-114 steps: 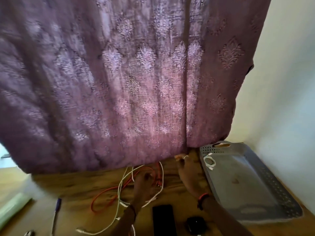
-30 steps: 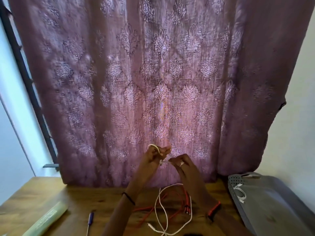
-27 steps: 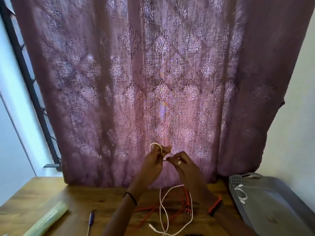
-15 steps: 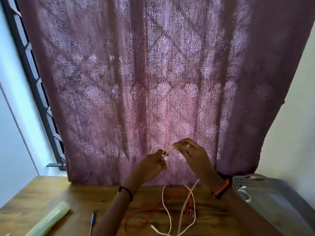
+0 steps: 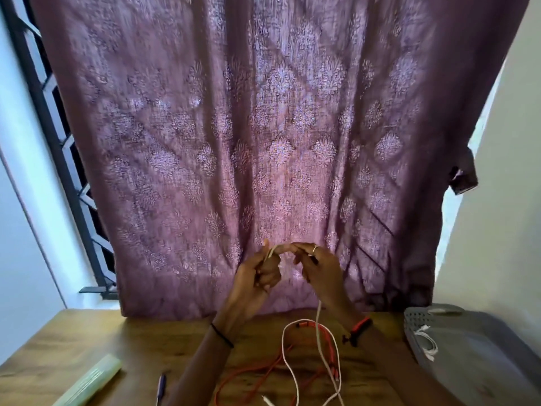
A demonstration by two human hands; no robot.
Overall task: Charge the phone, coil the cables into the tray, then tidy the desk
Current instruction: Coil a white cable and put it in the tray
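Note:
Both hands are raised in front of the curtain, above the wooden desk (image 5: 87,341). My left hand (image 5: 257,276) is closed around a loop of the white cable (image 5: 320,341). My right hand (image 5: 317,268) pinches the same cable close beside it, and the free length hangs from it down to the desk. An orange cable (image 5: 251,373) lies loose on the desk under my arms. The grey perforated tray (image 5: 483,356) sits at the right, with a small coiled white cable (image 5: 426,342) in its near-left corner. The phone is not in view.
A purple patterned curtain (image 5: 263,142) hangs right behind the desk. A pale green roll (image 5: 87,382) and a blue pen (image 5: 161,388) lie at the desk's front left. A white wall stands at the right and a window grille (image 5: 58,142) at the left.
The hands rose from the desk with the white cable and have been winding it; over the last second the right hand lifted and moved over the left hand's loop. The view tilted upward.

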